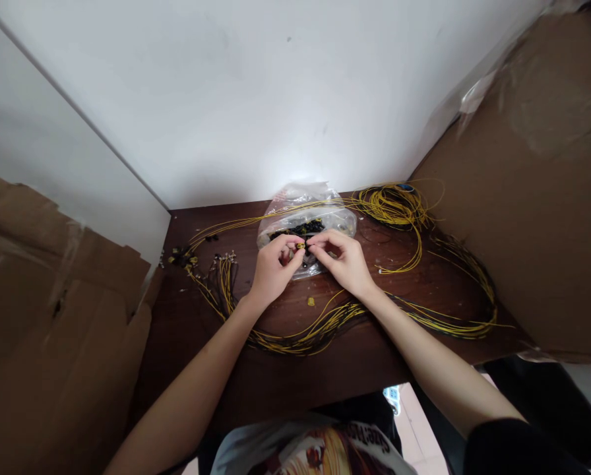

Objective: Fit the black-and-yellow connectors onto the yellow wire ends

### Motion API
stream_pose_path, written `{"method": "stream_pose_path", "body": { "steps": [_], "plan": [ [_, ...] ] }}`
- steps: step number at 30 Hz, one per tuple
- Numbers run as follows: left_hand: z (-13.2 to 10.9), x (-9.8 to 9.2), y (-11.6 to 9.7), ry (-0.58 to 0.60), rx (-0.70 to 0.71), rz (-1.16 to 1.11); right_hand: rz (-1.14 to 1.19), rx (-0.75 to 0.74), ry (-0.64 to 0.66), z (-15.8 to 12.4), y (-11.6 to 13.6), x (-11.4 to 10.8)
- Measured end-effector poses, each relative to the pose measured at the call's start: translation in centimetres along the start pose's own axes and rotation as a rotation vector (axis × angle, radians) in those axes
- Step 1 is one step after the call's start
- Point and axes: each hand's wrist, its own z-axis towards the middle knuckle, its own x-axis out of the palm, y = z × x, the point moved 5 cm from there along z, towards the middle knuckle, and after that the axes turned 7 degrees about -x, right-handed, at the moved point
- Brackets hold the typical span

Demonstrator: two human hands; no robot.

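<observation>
My left hand [278, 262] pinches a small yellow part [300, 245] between thumb and fingertips. Close beside it, my right hand [342, 259] is closed on a small black part [307, 245]; the two sets of fingertips almost meet. Whether the two parts are joined I cannot tell. Just behind the hands lies a clear plastic bag [303, 191] holding many small black and yellow pieces [298, 229]. A single loose yellow piece [311, 301] sits on the table below my hands. Under my forearms runs a long bundle of yellow and black wires [300, 344].
On the dark wooden table [276, 382], a coil of yellow wire [392, 206] lies at the back right. Wire ends with black and yellow pieces [183, 257] gather at the left. Cardboard [533, 218] stands on the right, more cardboard [62, 316] on the left, a white wall [276, 99] behind.
</observation>
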Motion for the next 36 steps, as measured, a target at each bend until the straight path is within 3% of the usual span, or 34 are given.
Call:
{"method": "stream_pose_path", "body": {
  "steps": [9,16,36],
  "plan": [
    [-0.1,0.0,-0.1,0.007,0.050,0.032,0.229,0.128,-0.050,-0.3,-1.2,0.3],
    [-0.1,0.0,-0.1,0.002,0.053,0.032,0.106,0.005,-0.009,0.1,0.0,0.1],
    [-0.2,0.0,-0.2,0.013,0.086,0.051,0.116,0.104,-0.026,-0.3,-0.7,0.1]
  ]
}}
